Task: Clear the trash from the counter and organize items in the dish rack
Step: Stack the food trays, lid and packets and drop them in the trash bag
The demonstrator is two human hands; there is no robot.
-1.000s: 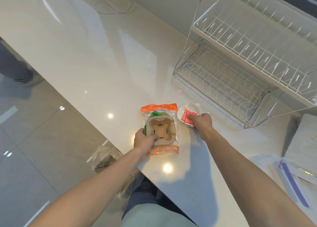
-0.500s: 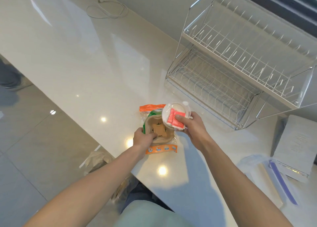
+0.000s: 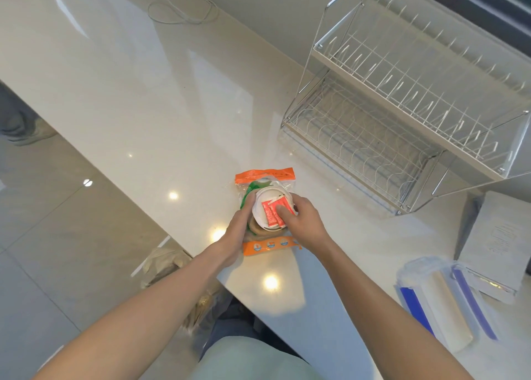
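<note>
An orange-edged clear plastic bag [image 3: 265, 175] lies near the counter's front edge with a brown cardboard cup holder [image 3: 258, 231] on it. On top of that sits a round white lid [image 3: 263, 207] carrying red sauce packets [image 3: 273, 211]. My right hand [image 3: 298, 220] presses the packets and the lid down from the right. My left hand [image 3: 238, 226] grips the left side of the stack, fingers around the lid's rim and the cup holder. A two-tier wire dish rack [image 3: 402, 103] stands empty at the back right.
A clear food container with blue clips [image 3: 439, 299] and a white booklet [image 3: 494, 244] lie at the right. A white cable [image 3: 184, 9] coils at the far end of the counter [image 3: 143, 92]. A crumpled brown bag [image 3: 166, 267] sits on the floor below the edge.
My right hand lifted the lid with the packets from the counter beside the bag and set it onto the cup holder. My left hand shifted up to hold the stack's side.
</note>
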